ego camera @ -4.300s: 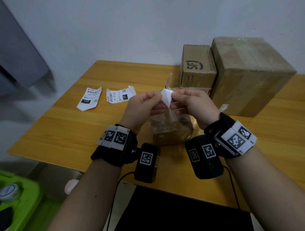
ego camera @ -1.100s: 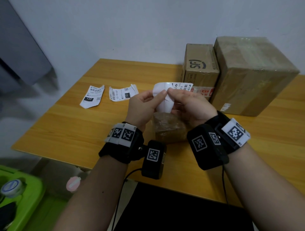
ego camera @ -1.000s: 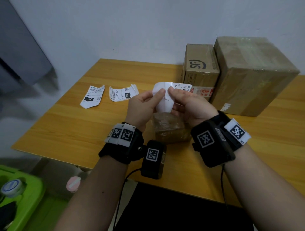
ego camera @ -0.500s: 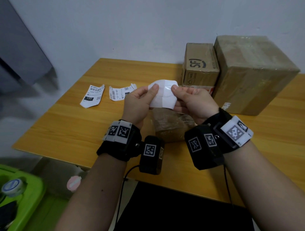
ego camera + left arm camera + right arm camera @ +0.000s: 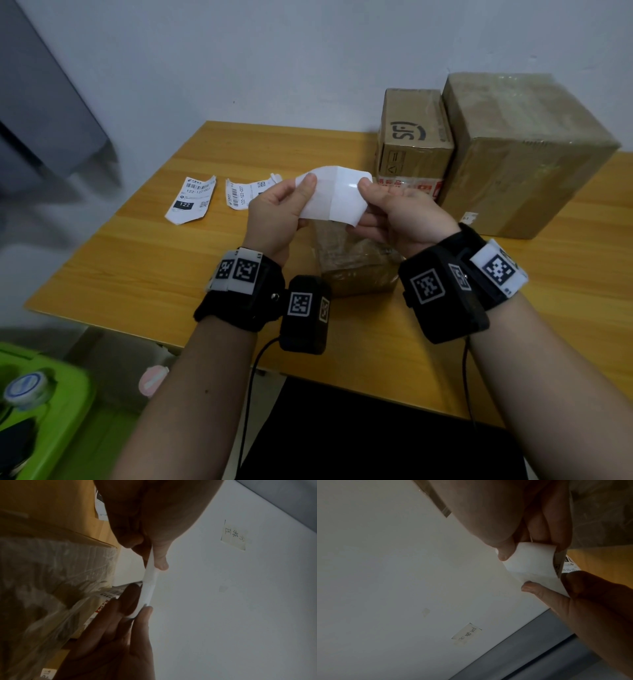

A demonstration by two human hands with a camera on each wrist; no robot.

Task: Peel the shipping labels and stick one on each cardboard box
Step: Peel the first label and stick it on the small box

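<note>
Both hands' fingers (image 5: 308, 185) pinch a white label (image 5: 337, 197) above a taped cardboard box (image 5: 352, 263).

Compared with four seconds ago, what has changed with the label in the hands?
The label, then a small crumpled piece pinched between both hands, is now spread flat, blank side up, left hand and right hand gripping opposite ends. The two labels on the table and the three boxes stayed put.
</note>
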